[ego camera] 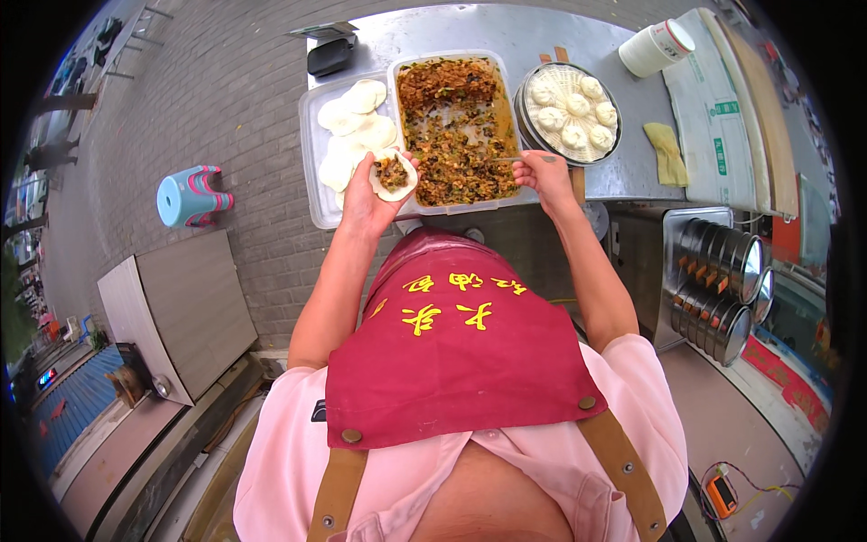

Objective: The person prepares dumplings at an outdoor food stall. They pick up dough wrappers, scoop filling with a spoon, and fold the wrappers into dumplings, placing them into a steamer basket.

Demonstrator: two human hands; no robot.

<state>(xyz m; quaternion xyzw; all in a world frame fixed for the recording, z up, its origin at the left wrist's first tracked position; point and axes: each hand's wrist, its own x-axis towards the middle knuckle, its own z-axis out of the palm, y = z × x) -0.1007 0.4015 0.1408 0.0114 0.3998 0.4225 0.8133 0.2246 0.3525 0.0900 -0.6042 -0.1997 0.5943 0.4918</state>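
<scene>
On the fingers of my left hand [369,200] lies a round dough wrapper [407,188] with a mound of chopped filling [391,173] in its middle. My right hand [544,177] grips a thin metal spatula [504,159], whose far end reaches over the filling tub [509,74]. This clear plastic tub holds reddish filling heaped at the back and greener filling in front; its bottom shows between them. Left of it, a shallow plastic tray [313,203] carries several overlapping flat wrappers [376,132]. Several pleated buns [577,104] sit on a woven mat in a round steamer [615,149] at the right.
A white cup stack [656,49] and a yellow-green cloth [667,154] are on the metal table [433,30]. A black case [330,57] lies at the back left. Stacked steamers [718,257] are at the right, and a blue stool [186,198] stands on the pavement.
</scene>
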